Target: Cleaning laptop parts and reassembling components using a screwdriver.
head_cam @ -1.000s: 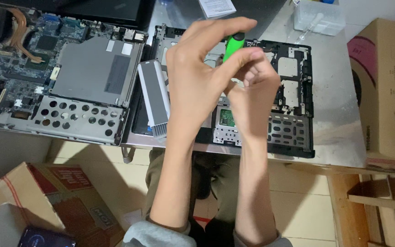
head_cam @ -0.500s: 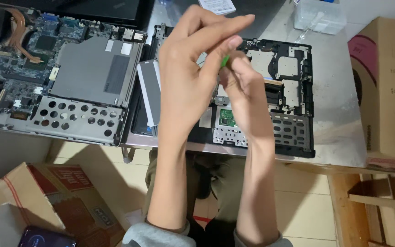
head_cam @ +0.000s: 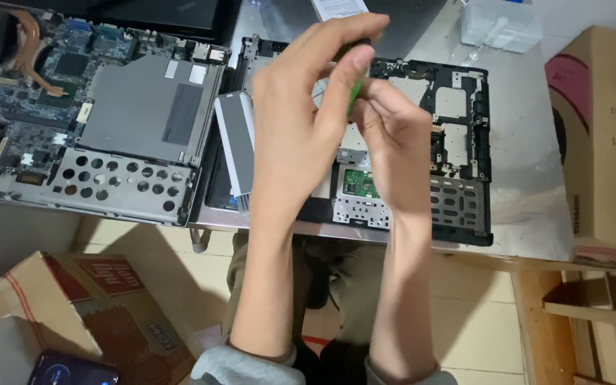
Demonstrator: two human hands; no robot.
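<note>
My left hand is raised over an opened laptop base, its fingers pinched on the top of a green-handled screwdriver, of which only a sliver shows. Beside it, my right hand is curled around the screwdriver lower down, above the small green circuit board in the base. The screwdriver's tip is hidden behind my hands. A grey ribbed strip lies at the base's left edge.
A second stripped laptop with motherboard and copper heat pipe lies to the left on the metal table. A clear plastic box sits at the back, cardboard boxes at right and lower left, a phone on the lower one.
Both hands have closed in around the screwdriver, so much less of its green handle shows. The hands shifted slightly lower over the laptop base.
</note>
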